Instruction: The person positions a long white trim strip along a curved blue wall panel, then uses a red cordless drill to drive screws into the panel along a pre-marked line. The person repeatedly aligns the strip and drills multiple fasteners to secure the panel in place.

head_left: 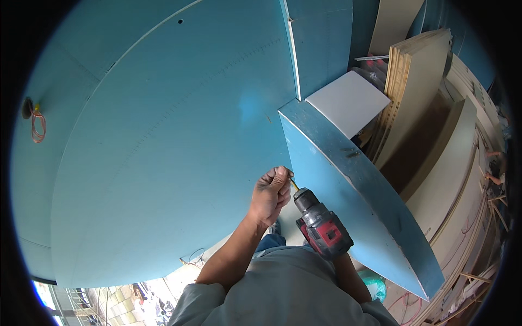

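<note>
1. Near the centre of the frame, the left hand [269, 193] is raised with its fingers curled in, thumb and forefinger pinched together on a small dark piece [291, 175], too small to identify
2. A red and black power drill [322, 225] is just right of and below that hand, its chuck pointing to the upper left
3. A thin yellowish bit [295, 185] runs from the chuck up to the pinched fingertips
4. The right forearm [352, 280] rises from the lower edge to behind the drill; the right hand is hidden there, so how far it is closed cannot be told
5. A broad blue panel [179, 136] fills the left and centre, with a dark round hole [180, 22] near the top of the frame and a coil of pinkish wire [38, 127] at the far left
6. Right of the drill, a low blue partition [375, 185] curves from upper centre to lower right, with small objects lying on its top
7. A pale square board [350, 103] is at the partition's upper end, beside a stack of boards [418, 81] at upper right
8. Another person's hands [493, 179] show at the right edge, well apart from the drill
</note>
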{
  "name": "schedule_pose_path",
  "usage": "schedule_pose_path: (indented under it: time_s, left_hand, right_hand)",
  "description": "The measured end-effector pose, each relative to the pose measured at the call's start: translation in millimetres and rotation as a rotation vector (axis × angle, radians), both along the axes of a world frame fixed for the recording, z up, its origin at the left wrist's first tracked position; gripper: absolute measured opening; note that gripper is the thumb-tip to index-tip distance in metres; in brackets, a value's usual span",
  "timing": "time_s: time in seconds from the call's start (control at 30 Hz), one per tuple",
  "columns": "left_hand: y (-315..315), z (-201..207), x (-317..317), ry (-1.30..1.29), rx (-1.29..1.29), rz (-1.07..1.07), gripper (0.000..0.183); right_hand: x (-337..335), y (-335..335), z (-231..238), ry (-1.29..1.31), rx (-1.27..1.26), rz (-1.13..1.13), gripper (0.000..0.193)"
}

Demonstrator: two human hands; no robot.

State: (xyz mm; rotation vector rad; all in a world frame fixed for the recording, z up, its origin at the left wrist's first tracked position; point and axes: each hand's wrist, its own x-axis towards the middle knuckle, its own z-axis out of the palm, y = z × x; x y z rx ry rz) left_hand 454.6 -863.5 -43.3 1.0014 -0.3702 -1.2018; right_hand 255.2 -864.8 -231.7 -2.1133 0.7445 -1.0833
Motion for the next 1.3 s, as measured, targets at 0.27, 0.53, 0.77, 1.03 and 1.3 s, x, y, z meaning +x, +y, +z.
schedule_pose_path:
  time_s: [0.27,0.53,0.77,1.03,1.3]
  left_hand:
    - [-5.1,-26.5,35.8,-0.152,-0.006,-0.023,0.039]
    - [-118.6,-90.2,135.1,-0.42,0.265,0.222,0.037]
    - [-166.0,-95.0,121.0,-0.296,0.274,0.431,0.03]
    - [-104.9,-93.9,117.0,-0.773,0.389,-0.215,0.029]
    - [-175.5,-56.4,50.6,-1.583,0.145,0.12,0.016]
  right_hand:
    - [30.3,-40.4,9.3,0.322,-1.46,-0.96,0.022]
    - [-17.6,-43.2,83.1,0.266,-0.835,-0.045,0.019]
    - [-69.1,-19.2,15.0,0.183,-0.007,0.226,0.026]
    - [-49.9,-22.3,68.6,0.282,-0.437,0.151,0.015]
    - [-48.5,-20.1,57.0,0.059,0.027,0.126,0.006]
